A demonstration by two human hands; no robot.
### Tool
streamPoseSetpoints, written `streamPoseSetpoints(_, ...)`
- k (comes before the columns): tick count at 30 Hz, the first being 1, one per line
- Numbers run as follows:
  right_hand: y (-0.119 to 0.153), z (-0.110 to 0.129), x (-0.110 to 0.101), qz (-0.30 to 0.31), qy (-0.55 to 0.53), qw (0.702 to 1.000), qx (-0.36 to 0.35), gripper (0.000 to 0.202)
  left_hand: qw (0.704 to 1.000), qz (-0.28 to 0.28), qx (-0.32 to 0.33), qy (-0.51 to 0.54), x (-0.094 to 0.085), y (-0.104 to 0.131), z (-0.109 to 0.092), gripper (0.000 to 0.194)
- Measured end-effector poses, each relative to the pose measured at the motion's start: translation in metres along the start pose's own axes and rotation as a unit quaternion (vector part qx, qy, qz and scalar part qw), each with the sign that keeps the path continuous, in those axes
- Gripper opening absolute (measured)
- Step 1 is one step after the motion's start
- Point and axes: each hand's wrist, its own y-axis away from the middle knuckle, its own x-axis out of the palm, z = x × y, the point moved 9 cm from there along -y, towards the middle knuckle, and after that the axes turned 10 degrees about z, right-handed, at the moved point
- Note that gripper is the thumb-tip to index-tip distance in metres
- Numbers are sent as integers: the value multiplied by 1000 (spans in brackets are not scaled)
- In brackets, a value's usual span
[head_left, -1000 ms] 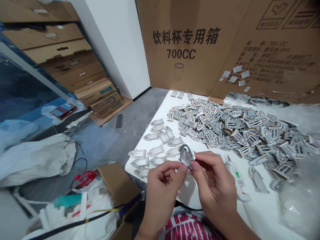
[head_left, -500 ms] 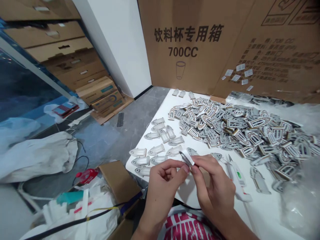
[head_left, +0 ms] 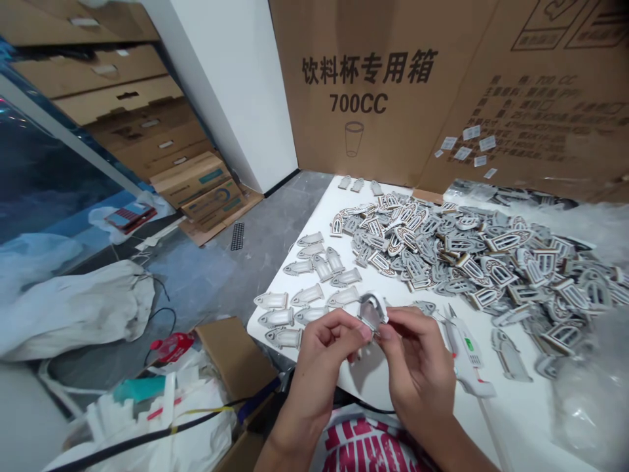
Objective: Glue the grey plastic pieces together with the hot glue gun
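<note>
Between my two hands is a small arch-shaped window piece [head_left: 372, 309] with a white frame, its rounded end up. The fingertips of my left hand [head_left: 327, 351] pinch its lower left edge. On the other side, the thumb and forefinger of my right hand [head_left: 417, 357] grip it at the right. Several similar grey arch pieces [head_left: 307, 295] lie spread out on the white table to the left of my hands. Right of my right hand lies a white pointed tool [head_left: 466, 354] with a green display, and beyond it a grey arch piece [head_left: 511, 354].
A large heap of arch pieces [head_left: 442, 242] covers the right part of the white table [head_left: 319, 200]. Clear plastic bags [head_left: 590, 387] lie at its right edge. Behind stands a big cardboard box [head_left: 363, 144]. At lower left, an open carton [head_left: 236, 354] holds white scraps and a red bottle.
The window piece has turned in my fingers, from nearly edge-on to showing its arch and inner face. My right hand has shifted slightly left and down.
</note>
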Motion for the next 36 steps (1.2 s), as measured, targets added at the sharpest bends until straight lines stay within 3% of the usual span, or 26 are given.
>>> streamPoseSetpoints(4, 7, -17, 1, -14, -60, 995, 78, 22, 999, -24, 28, -33, -1, 5, -3, 29)
streamPoseSetpoints(11, 11, -17, -4, -55, -77, 990, 109, 12, 995, -55, 40, -79, -1, 7, -9, 28)
streamPoseSetpoints(15, 12, -17, -4, -62, -79, 989, 112, 9, 994, -78, 33, -71, 0, 8, -10, 23)
streamPoseSetpoints(24, 16, -31, -7, -62, -116, 970, 206, 14, 994, -85, 41, -60, 1, 11, -11, 22)
streamPoseSetpoints(29, 19, -41, -10, -46, -118, 969, 212, 18, 990, -68, 96, -76, -1, 12, -16, 20)
streamPoseSetpoints(36, 16, -37, -10, -60, -101, 972, 205, 16, 957, 7, 232, -172, 22, 22, -42, 12)
